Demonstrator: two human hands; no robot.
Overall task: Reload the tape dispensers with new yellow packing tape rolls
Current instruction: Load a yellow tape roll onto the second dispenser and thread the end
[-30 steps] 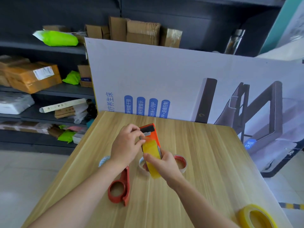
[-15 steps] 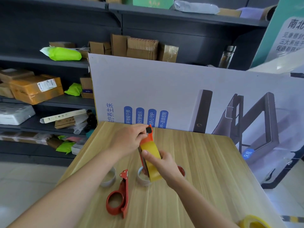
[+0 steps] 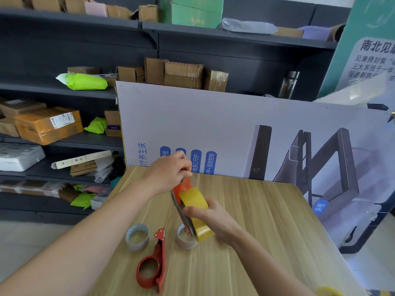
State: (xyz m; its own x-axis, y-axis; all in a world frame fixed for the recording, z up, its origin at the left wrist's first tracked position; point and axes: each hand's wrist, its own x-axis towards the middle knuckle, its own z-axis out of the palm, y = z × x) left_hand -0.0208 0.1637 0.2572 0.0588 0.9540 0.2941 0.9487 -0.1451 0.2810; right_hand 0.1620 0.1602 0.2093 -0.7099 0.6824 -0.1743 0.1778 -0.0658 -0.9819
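Note:
An orange-red tape dispenser (image 3: 181,189) with a yellow tape roll (image 3: 195,208) mounted in it is held upright above the wooden table (image 3: 256,231). My right hand (image 3: 213,223) grips the roll and dispenser from the right side. My left hand (image 3: 171,171) pinches the dispenser's top end, where a strip of tape seems to run. A second red dispenser (image 3: 152,265) lies on the table with nothing in it, near me. A spare yellow roll (image 3: 329,292) peeks in at the bottom right edge.
Two used tape cores stand on the table, one (image 3: 137,237) left of the lying dispenser, the other (image 3: 185,239) under my right hand. A large printed board (image 3: 235,129) stands along the table's far edge. Shelves with boxes (image 3: 49,124) fill the background.
The view has tilted upward. My left hand has slid up to the dispenser's top end, and the dispenser with its roll has tilted slightly away from me.

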